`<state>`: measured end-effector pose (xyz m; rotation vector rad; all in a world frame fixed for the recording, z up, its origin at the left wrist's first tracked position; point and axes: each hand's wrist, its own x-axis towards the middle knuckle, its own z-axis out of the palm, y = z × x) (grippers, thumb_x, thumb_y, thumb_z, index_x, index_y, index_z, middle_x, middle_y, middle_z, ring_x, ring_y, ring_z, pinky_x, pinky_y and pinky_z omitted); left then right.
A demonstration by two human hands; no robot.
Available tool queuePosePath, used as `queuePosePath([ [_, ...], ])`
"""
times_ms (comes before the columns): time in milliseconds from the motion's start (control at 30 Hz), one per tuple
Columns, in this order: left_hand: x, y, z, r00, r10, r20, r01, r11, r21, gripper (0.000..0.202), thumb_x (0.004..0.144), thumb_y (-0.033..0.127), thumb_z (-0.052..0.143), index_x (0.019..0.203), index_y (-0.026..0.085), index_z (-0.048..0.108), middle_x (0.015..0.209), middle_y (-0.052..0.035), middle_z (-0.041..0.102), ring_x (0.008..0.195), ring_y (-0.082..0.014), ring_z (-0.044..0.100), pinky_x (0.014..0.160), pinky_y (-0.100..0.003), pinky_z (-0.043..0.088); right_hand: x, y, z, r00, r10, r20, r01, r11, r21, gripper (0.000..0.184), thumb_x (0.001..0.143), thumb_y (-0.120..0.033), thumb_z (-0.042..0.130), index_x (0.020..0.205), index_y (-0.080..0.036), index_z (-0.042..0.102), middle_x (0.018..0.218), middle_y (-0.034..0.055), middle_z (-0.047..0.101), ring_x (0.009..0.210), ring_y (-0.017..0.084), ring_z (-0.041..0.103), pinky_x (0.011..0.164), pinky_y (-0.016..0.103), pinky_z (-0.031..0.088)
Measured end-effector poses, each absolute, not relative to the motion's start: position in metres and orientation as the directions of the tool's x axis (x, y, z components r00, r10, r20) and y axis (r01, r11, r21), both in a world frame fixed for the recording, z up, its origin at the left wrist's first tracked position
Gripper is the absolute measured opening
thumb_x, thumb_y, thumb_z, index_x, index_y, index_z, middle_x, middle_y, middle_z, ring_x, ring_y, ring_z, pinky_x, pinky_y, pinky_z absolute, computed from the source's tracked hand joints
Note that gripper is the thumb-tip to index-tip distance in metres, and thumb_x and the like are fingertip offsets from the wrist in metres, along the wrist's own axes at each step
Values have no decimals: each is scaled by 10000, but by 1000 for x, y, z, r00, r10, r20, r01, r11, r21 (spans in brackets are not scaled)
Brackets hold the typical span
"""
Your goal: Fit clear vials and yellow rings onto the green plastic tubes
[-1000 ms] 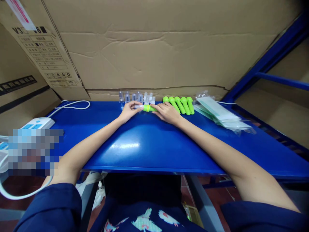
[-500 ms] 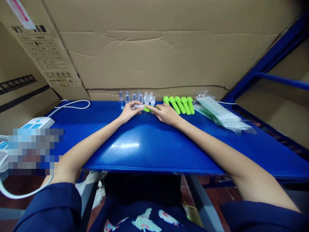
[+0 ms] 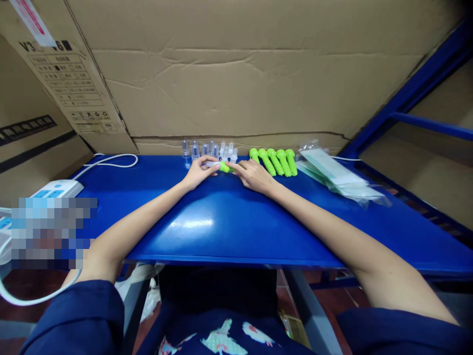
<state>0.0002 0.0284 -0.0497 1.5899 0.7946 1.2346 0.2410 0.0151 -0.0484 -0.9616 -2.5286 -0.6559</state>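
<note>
Both hands meet at the far middle of the blue table [image 3: 229, 217]. My left hand [image 3: 199, 170] pinches a small clear cap [image 3: 212, 163] at its fingertips. My right hand [image 3: 253, 174] is closed on a bright green piece [image 3: 224, 167], whose end meets the clear cap between the two hands. Just behind the hands stand several small clear caps [image 3: 209, 148] in a row. To the right of them lies a row of several more green pieces [image 3: 275, 160] side by side.
A stack of clear plastic bags with white contents [image 3: 338, 175] lies at the back right. A white power strip [image 3: 55, 190] and its cable [image 3: 107, 160] sit at the left. Cardboard boxes [image 3: 236, 74] wall the back and a blue shelf frame [image 3: 417, 93] rises at the right.
The green piece has slid left under my right hand, so less of it shows, and its end now meets the clear cap. Both hands stay in place.
</note>
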Motion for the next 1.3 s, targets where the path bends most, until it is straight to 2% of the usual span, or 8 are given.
queuePosePath([
  [167,1,27,-49,302,885,356,-55,-356,933,633,627,601,875,1017,145,672,1078,-85,732,836,-170,725,827,-372,649,236,11,-49,-667,569,481,721,657,223,528,1065,-324,299,1494,-55,451,1064,183,714,906,270,644,816,354,408],
  [267,6,23,-49,328,872,364,-47,-370,928,627,641,580,872,1055,147,688,1124,-96,732,893,-193,721,829,-376,642,233,7,-49,-611,603,513,763,623,175,658,1030,-489,403,1508,-37,414,1191,213,710,995,298,671,855,371,422],
  [367,13,16,-49,346,859,377,-42,-387,921,545,682,549,850,1007,134,708,1073,-92,739,876,-187,711,818,-367,635,232,4,-49,-557,652,514,814,551,184,732,984,-623,452,1475,-81,482,1133,179,747,886,288,695,806,353,426],
  [533,20,12,-50,327,862,386,-55,-391,919,456,720,506,828,943,125,715,1004,-78,733,791,-147,686,759,-321,628,234,5,-49,-580,652,489,810,526,259,608,1016,-586,428,1410,-150,584,999,120,770,740,229,675,704,298,382],
  [700,20,14,-50,313,875,369,-34,-378,925,451,717,516,823,918,128,710,1002,-73,733,778,-142,681,752,-308,627,235,5,-48,-630,621,467,772,567,287,589,1051,-548,352,1376,-128,607,976,125,754,715,208,652,683,293,368],
  [900,20,15,-50,300,881,366,-39,-373,927,447,717,506,831,926,129,717,1009,-72,745,728,-122,675,753,-303,626,233,3,-46,-653,619,437,756,575,314,626,1073,-507,256,1422,-82,555,980,156,737,718,222,647,672,306,365],
  [1133,20,14,-49,295,884,363,-19,-374,927,415,733,484,833,925,136,715,1005,-75,748,731,-123,673,748,-295,619,231,1,-46,-645,635,425,763,565,314,604,1068,-491,305,1436,-73,539,1013,163,740,750,235,667,682,309,377],
  [1300,18,14,-49,304,881,363,24,-388,921,387,779,467,799,961,139,707,1024,-75,747,740,-130,679,777,-307,613,231,2,-47,-625,638,450,778,555,293,633,1064,-549,295,1398,-86,568,1076,165,748,762,243,686,699,313,400],
])
